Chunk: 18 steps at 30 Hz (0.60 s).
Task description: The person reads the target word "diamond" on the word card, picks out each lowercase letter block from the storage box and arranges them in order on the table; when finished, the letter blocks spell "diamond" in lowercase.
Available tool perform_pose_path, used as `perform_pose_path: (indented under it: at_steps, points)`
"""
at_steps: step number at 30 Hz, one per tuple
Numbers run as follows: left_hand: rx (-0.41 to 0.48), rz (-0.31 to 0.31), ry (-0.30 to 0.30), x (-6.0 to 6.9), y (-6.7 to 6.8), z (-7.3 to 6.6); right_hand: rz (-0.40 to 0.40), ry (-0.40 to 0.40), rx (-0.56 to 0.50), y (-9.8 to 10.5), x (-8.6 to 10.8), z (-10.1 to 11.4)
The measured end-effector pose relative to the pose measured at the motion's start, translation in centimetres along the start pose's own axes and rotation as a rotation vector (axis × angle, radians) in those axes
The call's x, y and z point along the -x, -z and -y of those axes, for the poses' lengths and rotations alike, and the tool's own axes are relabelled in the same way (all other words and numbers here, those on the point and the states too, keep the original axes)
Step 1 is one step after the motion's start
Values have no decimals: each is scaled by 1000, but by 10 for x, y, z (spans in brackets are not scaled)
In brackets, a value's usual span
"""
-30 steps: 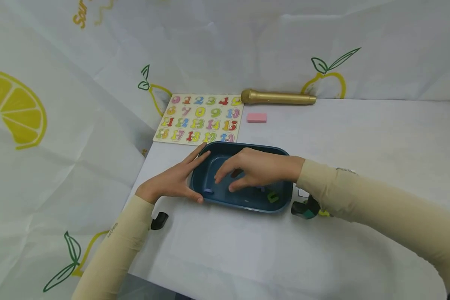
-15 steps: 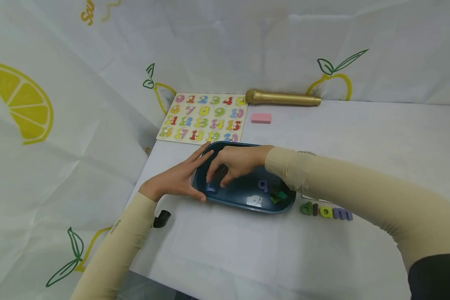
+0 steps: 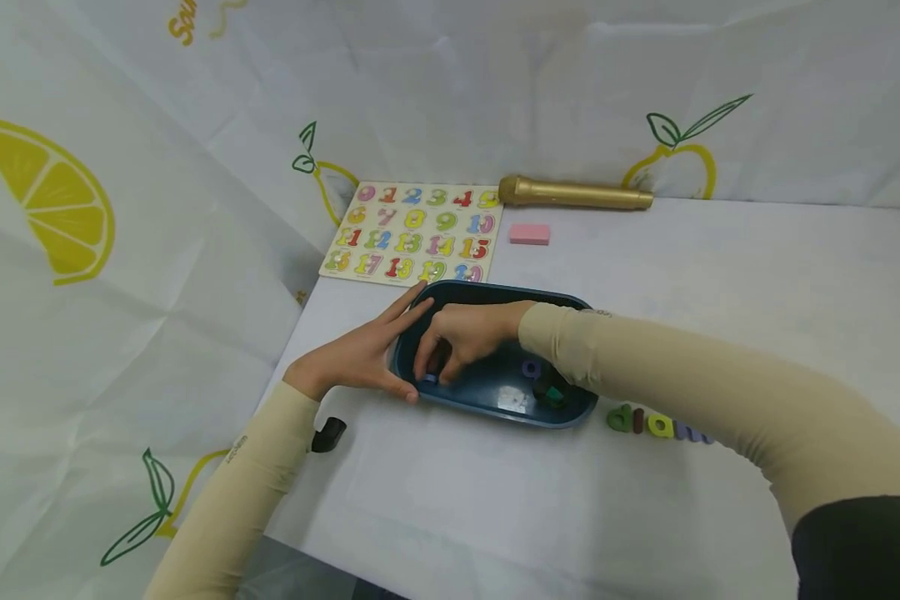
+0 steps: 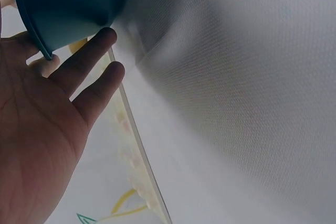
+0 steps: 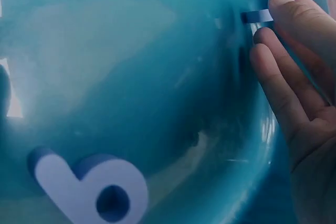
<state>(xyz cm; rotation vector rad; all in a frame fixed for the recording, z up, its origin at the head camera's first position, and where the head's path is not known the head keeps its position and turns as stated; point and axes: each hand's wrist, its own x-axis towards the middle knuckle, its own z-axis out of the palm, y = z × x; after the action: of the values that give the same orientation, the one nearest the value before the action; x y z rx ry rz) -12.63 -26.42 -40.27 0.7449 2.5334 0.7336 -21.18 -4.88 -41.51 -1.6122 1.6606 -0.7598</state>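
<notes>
A dark blue tray (image 3: 487, 410) lies in front of the person. The left hand (image 3: 356, 357) rests against its left end with fingers spread over the rim, as the left wrist view also shows at the tray wall (image 4: 68, 9) beside the hand (image 4: 47, 108). Inside the tray's left part, the right hand (image 3: 461, 337) pinches a small purple piece (image 3: 429, 379). In the right wrist view the thumb and a finger of the hand (image 5: 304, 72) hold that piece (image 5: 260, 16) near the tray's wall. A purple letter (image 3: 531, 368) lies farther right in the tray, large in the right wrist view (image 5: 123, 182).
Behind the tray lie a number board (image 3: 412, 233), a pink block (image 3: 529, 234) and a gold microphone (image 3: 577, 194). Right of the tray, foam letters stand in a row, among them a green one (image 3: 619, 417) and a yellow one (image 3: 660, 426), partly under the right sleeve.
The right hand has moved left and down inside the tray, and its fingers have closed on the small purple piece. The left hand remains at the tray's end.
</notes>
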Motion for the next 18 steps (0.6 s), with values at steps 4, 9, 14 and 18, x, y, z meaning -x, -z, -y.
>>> perform_pose_path:
  at_steps: [4,9,14,18]
  points:
    - [-1,1,8,0,1,-1,-3,38,3,-3,-2,-7]
    - [-8,-1,15,0,2,-2,-13,73,40,-6,-4,-9]
    - [-1,-5,1,0,3,-2,-17,102,90,-10,-6,-8]
    - [3,-1,0,0,2,-2,-14,105,115,-12,-7,-6]
